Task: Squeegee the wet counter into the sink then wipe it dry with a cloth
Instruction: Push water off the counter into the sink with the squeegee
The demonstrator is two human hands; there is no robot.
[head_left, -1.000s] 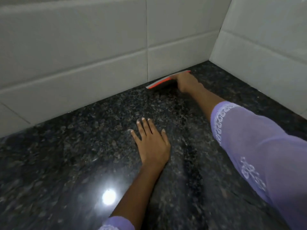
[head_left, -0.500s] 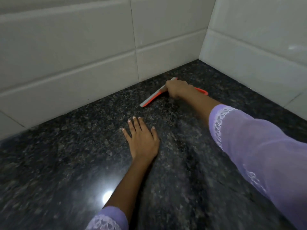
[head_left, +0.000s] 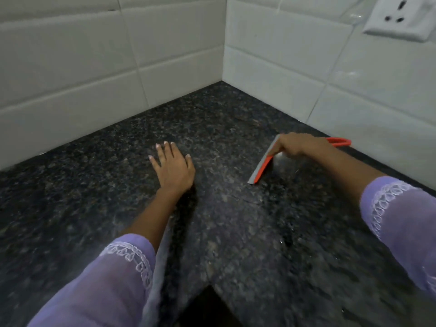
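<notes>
The dark speckled granite counter (head_left: 224, 213) fills the view and meets white tiled walls in a corner. My right hand (head_left: 297, 145) is shut on an orange squeegee (head_left: 262, 168) whose grey blade rests on the counter, angled toward me; its orange handle end sticks out behind my hand near the right wall. My left hand (head_left: 172, 166) lies flat on the counter with fingers spread, palm down, left of the squeegee and apart from it. No sink or cloth is in view.
White tiled walls (head_left: 94, 67) stand at the back and right. A white power socket (head_left: 398, 17) sits on the right wall, top right. The counter's inner corner edge (head_left: 210, 286) shows at the bottom centre.
My right hand has dragged the squeegee away from the back wall toward me and to the right. The view has shifted left; my left hand stays flat on the counter.
</notes>
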